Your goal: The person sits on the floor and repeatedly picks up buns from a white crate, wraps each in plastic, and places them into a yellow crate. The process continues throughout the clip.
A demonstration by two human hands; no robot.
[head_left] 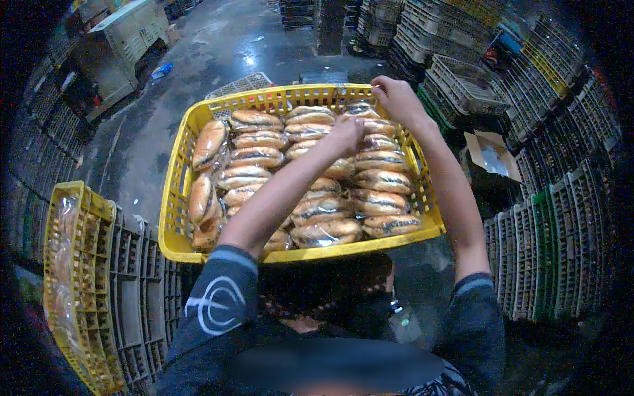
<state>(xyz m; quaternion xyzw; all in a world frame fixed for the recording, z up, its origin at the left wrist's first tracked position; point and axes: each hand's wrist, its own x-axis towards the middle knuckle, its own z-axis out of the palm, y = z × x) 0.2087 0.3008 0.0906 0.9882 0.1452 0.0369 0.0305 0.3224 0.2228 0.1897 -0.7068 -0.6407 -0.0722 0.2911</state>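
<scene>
A yellow plastic crate (173, 191) in front of me is packed with rows of filled buns (322, 210), each in clear wrapping. Over the far rows, my left hand (347, 135) is curled closed against the buns, and its fingertips are partly hidden. Any bun inside that grasp cannot be made out. At the crate's far right corner, my right hand (396, 100) has its fingers closed on the rim. Two buns (210, 144) lie lengthwise along the left wall. My left forearm covers part of the middle rows.
On the left stand a yellow crate (79, 264) with wrapped goods and grey crates (135, 277). Stacked crates (548, 251) line the right, near an open cardboard box (492, 158). A metal cabinet (125, 39) stands far left on the wet floor (218, 39).
</scene>
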